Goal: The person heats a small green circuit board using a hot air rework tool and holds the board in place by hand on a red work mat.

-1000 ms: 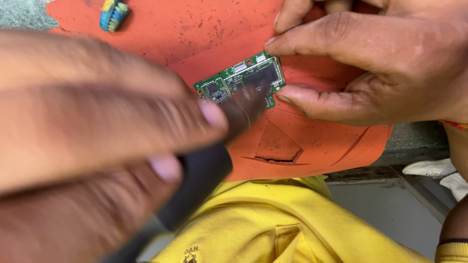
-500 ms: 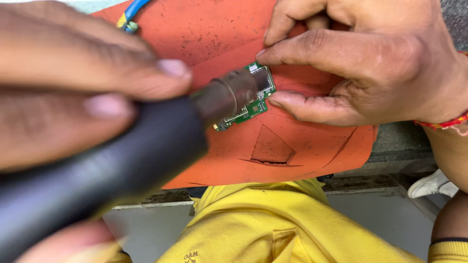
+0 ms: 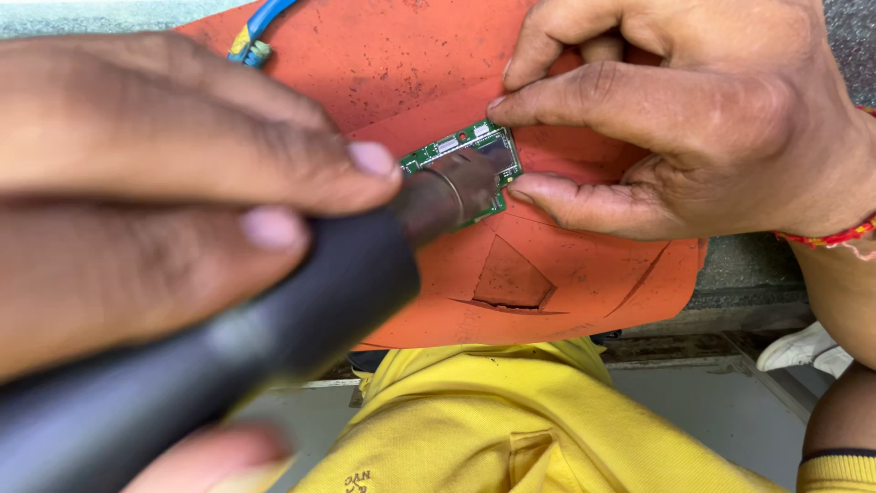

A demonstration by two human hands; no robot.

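Orange mat (image 3: 584,274) spread over the bench edge, cut and scuffed, yellow clothing (image 3: 511,429) below. Left hand (image 3: 155,192) huge and blurred in the foreground, fingers (image 3: 274,173) wrapped tight round a black hot-air tool (image 3: 228,356) — metal nozzle (image 3: 449,194) angled over the board. Right hand (image 3: 693,119) on the mat, thumb and forefinger closed on the right edge of the small green circuit board (image 3: 456,148) — flat, mid-mat. Blue cable (image 3: 260,27) at top edge.
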